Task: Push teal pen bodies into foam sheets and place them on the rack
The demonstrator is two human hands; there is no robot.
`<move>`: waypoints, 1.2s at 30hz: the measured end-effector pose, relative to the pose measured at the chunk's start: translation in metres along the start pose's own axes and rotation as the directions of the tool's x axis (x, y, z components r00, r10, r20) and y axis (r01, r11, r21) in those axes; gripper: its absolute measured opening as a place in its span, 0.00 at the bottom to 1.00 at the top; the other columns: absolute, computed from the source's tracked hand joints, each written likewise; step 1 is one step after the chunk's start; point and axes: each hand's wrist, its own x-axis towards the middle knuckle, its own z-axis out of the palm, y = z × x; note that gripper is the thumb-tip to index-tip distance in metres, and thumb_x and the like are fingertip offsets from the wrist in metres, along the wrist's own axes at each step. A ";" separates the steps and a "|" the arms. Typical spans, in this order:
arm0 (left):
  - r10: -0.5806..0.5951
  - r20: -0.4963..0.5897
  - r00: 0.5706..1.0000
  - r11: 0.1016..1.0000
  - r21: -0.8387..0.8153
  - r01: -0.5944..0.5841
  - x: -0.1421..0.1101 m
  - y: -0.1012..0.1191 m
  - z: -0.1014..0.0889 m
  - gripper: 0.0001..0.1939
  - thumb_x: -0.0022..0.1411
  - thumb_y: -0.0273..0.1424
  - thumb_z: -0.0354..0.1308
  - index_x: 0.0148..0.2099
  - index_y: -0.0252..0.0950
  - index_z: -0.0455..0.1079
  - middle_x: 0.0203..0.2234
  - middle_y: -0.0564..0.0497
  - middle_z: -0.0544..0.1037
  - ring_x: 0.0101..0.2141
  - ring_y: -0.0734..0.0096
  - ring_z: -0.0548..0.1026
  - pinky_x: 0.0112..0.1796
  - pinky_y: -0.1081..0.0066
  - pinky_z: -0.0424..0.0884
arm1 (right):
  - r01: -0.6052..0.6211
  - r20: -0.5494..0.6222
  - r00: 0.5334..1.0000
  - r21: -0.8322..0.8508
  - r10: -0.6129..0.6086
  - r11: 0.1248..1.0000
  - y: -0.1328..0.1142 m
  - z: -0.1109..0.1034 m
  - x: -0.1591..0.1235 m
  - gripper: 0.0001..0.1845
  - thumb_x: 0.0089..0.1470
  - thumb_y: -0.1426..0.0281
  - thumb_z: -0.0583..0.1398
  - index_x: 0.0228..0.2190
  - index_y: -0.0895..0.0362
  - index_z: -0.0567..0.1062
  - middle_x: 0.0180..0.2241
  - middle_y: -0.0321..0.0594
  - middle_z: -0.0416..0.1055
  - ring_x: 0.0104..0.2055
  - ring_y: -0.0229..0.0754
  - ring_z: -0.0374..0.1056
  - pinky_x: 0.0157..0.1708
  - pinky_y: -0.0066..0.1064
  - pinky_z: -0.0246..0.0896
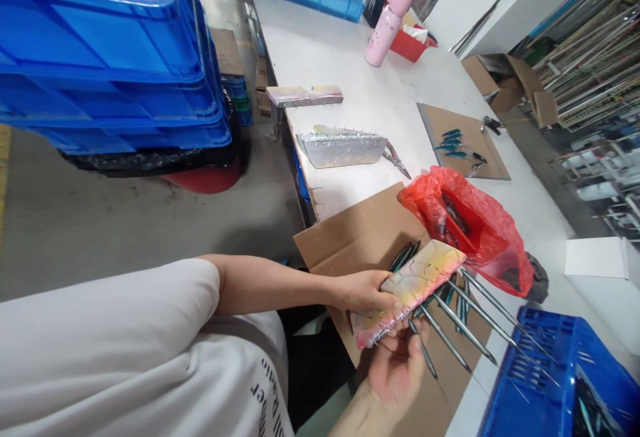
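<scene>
My left hand (pixel 363 290) grips the near edge of a flat paint-stained block (pixel 413 289) with several long metal spikes (pixel 475 330) sticking out of its underside. My right hand (pixel 400 363) is under the block, palm up, fingers curled around one thin spike (pixel 425 351). Both hands hover over a brown cardboard sheet (pixel 360 237) on the white table (pixel 350 57). Dark teal-handled pieces (pixel 404 255) lie on the cardboard just behind the block.
A red plastic bag (pixel 480 230) over a tray sits right of the block. A blue crate (pixel 550 383) stands at bottom right. Farther back lie a silver spiked block (pixel 343 147), pliers (pixel 397 160), another block (pixel 305 95), a cardboard with teal pieces (pixel 463 140) and a pink bottle (pixel 389 23). Blue crates (pixel 110 57) are stacked left.
</scene>
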 end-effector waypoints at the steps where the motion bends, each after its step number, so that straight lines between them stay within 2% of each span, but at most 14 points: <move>1: 0.005 0.005 1.000 1.000 0.004 -0.005 0.000 -0.001 0.000 0.19 0.49 0.34 0.61 0.43 0.32 0.63 0.29 0.54 0.71 0.28 0.79 0.68 0.29 0.80 0.64 | -0.005 0.002 1.000 0.000 0.005 1.000 0.000 0.000 0.000 0.14 0.45 0.70 0.55 0.37 0.51 0.70 0.30 0.31 0.68 0.31 0.31 0.64 0.34 0.27 0.62; 10: 0.004 0.147 0.989 0.999 -0.046 0.003 0.000 -0.001 0.000 0.15 0.53 0.35 0.57 0.41 0.32 0.63 0.27 0.53 0.72 0.25 0.77 0.70 0.29 0.76 0.67 | 0.002 0.006 1.000 -0.015 -0.002 1.000 0.000 -0.002 -0.001 0.11 0.46 0.70 0.55 0.35 0.51 0.70 0.30 0.28 0.67 0.29 0.30 0.61 0.33 0.26 0.59; 17: 0.001 0.096 0.995 0.998 0.055 -0.007 0.000 -0.003 -0.001 0.15 0.52 0.33 0.57 0.41 0.32 0.62 0.27 0.52 0.73 0.26 0.75 0.71 0.27 0.77 0.67 | -0.016 0.017 1.000 -0.014 0.016 1.000 0.004 -0.007 0.002 0.09 0.47 0.69 0.54 0.34 0.51 0.71 0.33 0.28 0.66 0.32 0.30 0.62 0.34 0.25 0.59; 24: 0.015 0.172 0.985 0.999 -0.052 -0.006 0.000 -0.005 0.000 0.16 0.52 0.34 0.57 0.41 0.31 0.63 0.30 0.50 0.72 0.30 0.73 0.71 0.31 0.75 0.69 | -0.049 0.073 0.996 0.002 0.049 0.999 0.007 -0.013 0.007 0.10 0.47 0.68 0.52 0.32 0.51 0.71 0.31 0.30 0.65 0.31 0.31 0.60 0.32 0.25 0.58; 31: 0.045 0.129 0.991 0.999 -0.025 -0.042 0.000 -0.002 0.001 0.15 0.52 0.31 0.58 0.43 0.31 0.64 0.32 0.52 0.74 0.32 0.75 0.72 0.32 0.78 0.68 | -0.067 0.085 0.994 -0.008 0.067 0.998 0.007 -0.016 0.012 0.12 0.48 0.68 0.50 0.32 0.52 0.71 0.31 0.30 0.64 0.32 0.30 0.60 0.35 0.26 0.59; 36: 0.033 0.050 0.998 0.996 0.084 -0.037 -0.001 -0.005 0.001 0.15 0.51 0.30 0.58 0.42 0.33 0.63 0.31 0.54 0.73 0.31 0.76 0.71 0.31 0.79 0.67 | -0.027 0.071 0.997 -0.056 0.031 0.998 0.007 -0.015 0.009 0.11 0.48 0.69 0.50 0.32 0.52 0.71 0.32 0.32 0.66 0.34 0.33 0.62 0.35 0.29 0.61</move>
